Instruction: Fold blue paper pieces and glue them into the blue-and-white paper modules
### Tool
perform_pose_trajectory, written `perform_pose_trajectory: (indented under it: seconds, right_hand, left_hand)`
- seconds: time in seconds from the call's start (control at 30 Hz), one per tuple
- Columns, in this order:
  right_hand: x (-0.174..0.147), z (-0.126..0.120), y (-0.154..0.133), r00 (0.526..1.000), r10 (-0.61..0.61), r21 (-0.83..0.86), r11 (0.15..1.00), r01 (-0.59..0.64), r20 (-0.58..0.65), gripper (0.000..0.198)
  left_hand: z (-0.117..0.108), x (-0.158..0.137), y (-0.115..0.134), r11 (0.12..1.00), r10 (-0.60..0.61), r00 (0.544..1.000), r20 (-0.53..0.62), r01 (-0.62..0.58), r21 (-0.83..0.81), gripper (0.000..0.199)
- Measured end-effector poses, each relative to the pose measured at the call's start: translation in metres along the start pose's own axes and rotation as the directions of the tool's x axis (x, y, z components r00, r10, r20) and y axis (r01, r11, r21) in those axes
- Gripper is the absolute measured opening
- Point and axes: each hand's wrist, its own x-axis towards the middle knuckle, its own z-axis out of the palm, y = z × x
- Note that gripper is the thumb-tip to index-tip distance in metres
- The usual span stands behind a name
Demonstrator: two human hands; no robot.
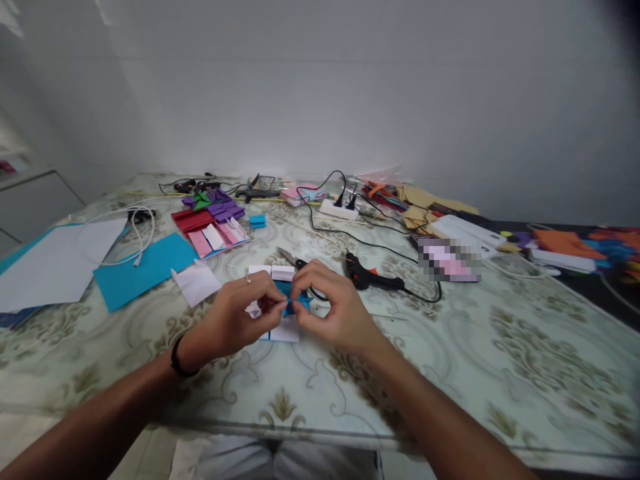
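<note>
My left hand (250, 310) and my right hand (333, 303) meet over the middle of the table, thumbs and forefingers closed in a pinch. Between their fingertips is a small piece of blue paper (303, 304), partly hidden by the fingers. Directly beneath lie white and blue paper pieces (285, 331). Behind my right hand, a pair of scissors (289, 257) lies with its blades pointing to the back left. Just right of that hand rests a black glue gun (375, 275), its cord trailing right. A white paper scrap (197, 283) lies left of my left hand.
Blue sheets (145, 267) and white sheets (60, 260) cover the left side. Folded red, purple and pink papers (217, 240) sit behind them. A white power strip (339, 210) with black cords stands at the back. A phone (447, 259) and coloured papers (567, 243) lie right.
</note>
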Motion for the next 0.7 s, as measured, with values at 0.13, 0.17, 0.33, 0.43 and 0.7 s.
perform_pose_trajectory:
  seconds: [0.13, 0.17, 0.33, 0.43, 0.7]
  right_hand:
    - [-0.0013, 0.0031, -0.0002, 1.0, 0.002, -0.033, 0.999, -0.001, 0.024, 0.013]
    - [-0.0012, 0.0033, -0.0001, 0.999, 0.001, -0.035, 0.999, 0.001, 0.032, 0.013]
    - [0.0005, 0.0009, 0.0011, 0.999, -0.001, -0.006, 1.0, 0.001, 0.033, 0.013]
    - [0.0009, -0.0015, 0.0022, 0.999, 0.008, 0.008, 1.0, -0.008, 0.036, 0.013]
    - [0.0017, -0.006, 0.0051, 0.999, 0.025, -0.001, 1.0, -0.025, 0.045, 0.015]
  left_hand:
    - [0.0, -0.0011, 0.0017, 0.999, -0.047, 0.997, 0.058, 0.046, 0.028, 0.01]
    - [-0.0004, -0.0011, 0.002, 0.998, -0.057, 0.996, 0.063, 0.055, 0.028, 0.01]
    - [-0.0028, 0.0011, 0.0025, 0.997, -0.079, 0.995, 0.062, 0.081, -0.02, 0.013]
    - [-0.0038, 0.0023, 0.0023, 0.994, -0.091, 0.994, 0.064, 0.095, -0.053, 0.013]
    - [-0.0057, 0.0008, 0.0004, 0.981, -0.165, 0.984, 0.073, 0.171, -0.089, 0.016]
